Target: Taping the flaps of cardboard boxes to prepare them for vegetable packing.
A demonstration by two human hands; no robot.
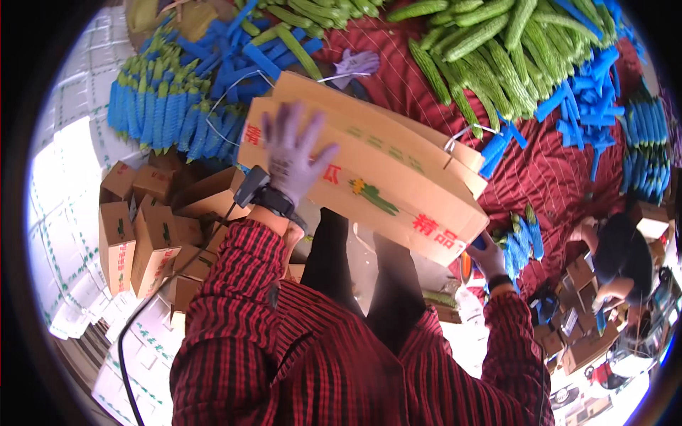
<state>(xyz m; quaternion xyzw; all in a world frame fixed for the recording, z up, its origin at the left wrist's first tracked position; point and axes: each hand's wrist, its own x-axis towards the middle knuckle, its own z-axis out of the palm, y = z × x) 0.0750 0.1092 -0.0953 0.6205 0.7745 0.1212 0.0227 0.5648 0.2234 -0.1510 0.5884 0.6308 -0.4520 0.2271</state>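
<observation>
In front of me is a long cardboard box (373, 165), tilted down to the right, with red and green print and a picture of green vegetables. My left hand (293, 149), in a pale purple glove and slightly blurred, lies over its left end with fingers spread. At the lower right end of the box is my right hand (487, 255), also gloved; its fingers are partly hidden behind the box, beside something dark blue. White cords stick out at both ends of the box. A purple glove (356, 64) lies on the dark red cloth (389, 40) just beyond it.
Bare green gourds (495, 42) are heaped at the back, near blue foam net sleeves (597, 96). Sleeved gourds (160, 112) stand in rows at left, above several cardboard boxes (160, 234). A black cable (125, 346) runs from my left wrist. Another person (623, 255) is at far right.
</observation>
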